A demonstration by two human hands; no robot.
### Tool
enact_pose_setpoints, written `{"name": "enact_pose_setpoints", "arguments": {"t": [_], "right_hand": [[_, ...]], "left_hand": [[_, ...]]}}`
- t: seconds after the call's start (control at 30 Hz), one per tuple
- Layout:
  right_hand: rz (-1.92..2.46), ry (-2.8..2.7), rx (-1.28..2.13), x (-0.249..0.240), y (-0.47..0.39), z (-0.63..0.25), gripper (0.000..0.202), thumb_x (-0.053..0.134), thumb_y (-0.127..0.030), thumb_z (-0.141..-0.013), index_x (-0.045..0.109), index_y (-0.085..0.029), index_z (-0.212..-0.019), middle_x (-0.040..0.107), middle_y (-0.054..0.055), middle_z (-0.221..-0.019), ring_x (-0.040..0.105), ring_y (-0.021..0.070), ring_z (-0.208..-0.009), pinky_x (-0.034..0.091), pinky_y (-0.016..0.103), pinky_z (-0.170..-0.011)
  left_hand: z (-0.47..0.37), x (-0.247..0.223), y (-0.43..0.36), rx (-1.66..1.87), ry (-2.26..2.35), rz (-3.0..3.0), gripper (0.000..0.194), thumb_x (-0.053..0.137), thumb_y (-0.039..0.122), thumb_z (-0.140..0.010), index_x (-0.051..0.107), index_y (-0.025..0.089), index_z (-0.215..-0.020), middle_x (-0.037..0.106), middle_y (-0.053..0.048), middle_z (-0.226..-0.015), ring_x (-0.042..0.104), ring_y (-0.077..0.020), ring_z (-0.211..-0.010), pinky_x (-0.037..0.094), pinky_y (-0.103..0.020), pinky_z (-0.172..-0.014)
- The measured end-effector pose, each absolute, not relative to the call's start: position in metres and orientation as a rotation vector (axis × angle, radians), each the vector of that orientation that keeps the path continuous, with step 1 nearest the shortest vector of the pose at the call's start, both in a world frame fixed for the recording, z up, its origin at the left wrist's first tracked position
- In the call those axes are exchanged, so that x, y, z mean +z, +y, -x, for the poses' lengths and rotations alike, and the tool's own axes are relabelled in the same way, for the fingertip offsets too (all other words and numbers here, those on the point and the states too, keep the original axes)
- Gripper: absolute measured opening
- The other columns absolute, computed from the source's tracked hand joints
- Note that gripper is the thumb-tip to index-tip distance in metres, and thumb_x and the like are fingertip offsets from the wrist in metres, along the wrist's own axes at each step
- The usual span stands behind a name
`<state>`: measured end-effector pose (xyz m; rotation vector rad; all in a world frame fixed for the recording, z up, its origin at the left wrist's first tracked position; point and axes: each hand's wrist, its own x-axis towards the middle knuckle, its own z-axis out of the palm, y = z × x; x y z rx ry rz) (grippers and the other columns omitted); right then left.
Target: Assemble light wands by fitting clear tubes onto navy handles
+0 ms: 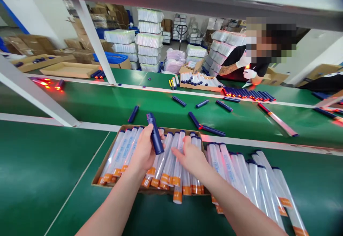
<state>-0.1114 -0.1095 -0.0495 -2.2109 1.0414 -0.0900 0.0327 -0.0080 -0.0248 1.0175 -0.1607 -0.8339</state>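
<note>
My left hand (147,150) is closed around a dark blue flashlight handle (155,136), tilted above an open cardboard box (107,150). My right hand (191,155) is over the same box, thumb and fingers apart, at the translucent white tubes (166,157); whether it touches one is hard to tell. These tubes have dark blue ends at the top and orange bands at the bottom. More such tubes (264,182) lie in a loose pile right of the box, partly behind my right forearm.
Several blue handles (202,103) lie scattered on the green conveyor belt (160,103), along with a long lit tube (278,119). Across the belt, a gloved co-worker (249,71) holds a glowing piece beside a row of lit handles (249,93). White frame posts (93,43) stand at left.
</note>
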Motion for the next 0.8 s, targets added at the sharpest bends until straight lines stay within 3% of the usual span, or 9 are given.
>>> {"name": "enact_pose_setpoints", "arguments": {"t": [0.07,0.13,0.3,0.47,0.53,0.67,0.8], "right_hand": [[2.191,1.045,-0.103,-0.058,-0.11,0.103,0.051,0.068,-0.038,-0.091,0.044,-0.011,-0.127,0.065,0.013,-0.084,0.066,0.037,-0.084,0.039,0.039,-0.069],[2.127,0.995,-0.128,-0.057,-0.111,0.105,0.053,0.068,-0.034,-0.089,0.042,-0.012,-0.129,0.062,0.006,-0.079,0.066,0.0319,-0.076,0.04,0.036,-0.066],[1.868,0.805,-0.29,-0.039,-0.115,0.129,0.048,0.051,-0.049,-0.099,0.038,-0.024,-0.138,0.055,-0.004,-0.08,0.06,0.0182,-0.063,0.044,0.029,-0.058],[1.792,0.734,-0.437,-0.043,-0.099,0.132,0.047,0.068,-0.053,-0.092,0.047,-0.022,-0.122,0.05,-0.006,-0.076,0.053,0.0163,-0.062,0.039,0.029,-0.058],[1.92,0.716,-0.431,-0.042,-0.089,0.129,0.039,0.06,-0.047,-0.099,0.048,-0.022,-0.125,0.057,-0.001,-0.083,0.058,0.02,-0.071,0.045,0.034,-0.067],[2.158,0.614,-0.568,-0.021,-0.073,0.135,0.028,0.04,-0.038,-0.11,0.059,-0.025,-0.126,0.061,0.011,-0.122,0.062,0.0271,-0.114,0.049,0.047,-0.1],[2.134,0.639,-0.757,0.01,-0.067,0.169,0.03,0.055,-0.044,-0.107,0.063,-0.025,-0.128,0.057,0.01,-0.134,0.056,0.026,-0.129,0.046,0.045,-0.114]], "left_hand": [[-0.034,-0.026,-0.001,-0.869,-0.152,-0.992,0.045,0.081,0.054,-0.078,0.062,0.017,-0.095,0.065,-0.003,-0.085,0.062,-0.0136,-0.07,0.054,-0.022,-0.051],[-0.032,-0.027,0.007,-0.909,-0.165,-0.983,0.048,0.084,0.053,-0.077,0.062,0.017,-0.1,0.066,-0.003,-0.089,0.062,-0.0139,-0.071,0.055,-0.022,-0.051],[-0.02,-0.031,0.024,-1.029,-0.296,-1.014,0.054,0.09,0.045,-0.077,0.059,0.023,-0.116,0.065,-0.001,-0.085,0.061,-0.0147,-0.071,0.059,-0.026,-0.052],[-0.001,-0.035,0.012,-0.987,-0.042,-0.949,0.036,0.081,0.047,-0.085,0.067,0.017,-0.099,0.068,-0.004,-0.087,0.065,-0.0139,-0.074,0.06,-0.023,-0.064],[0.007,-0.033,0.0,-1.041,0.112,-0.899,0.026,0.072,0.042,-0.092,0.07,0.017,-0.097,0.07,-0.003,-0.086,0.064,-0.0116,-0.067,0.057,-0.02,-0.059],[0.02,-0.02,-0.025,-1.129,0.124,-0.803,0.026,0.06,0.041,-0.099,0.073,0.019,-0.101,0.074,-0.005,-0.094,0.069,-0.0134,-0.073,0.058,-0.021,-0.061],[0.037,-0.007,-0.039,-1.091,0.006,-0.982,0.034,0.051,0.044,-0.101,0.074,0.02,-0.107,0.076,-0.006,-0.102,0.072,-0.0164,-0.077,0.063,-0.025,-0.065]]}}
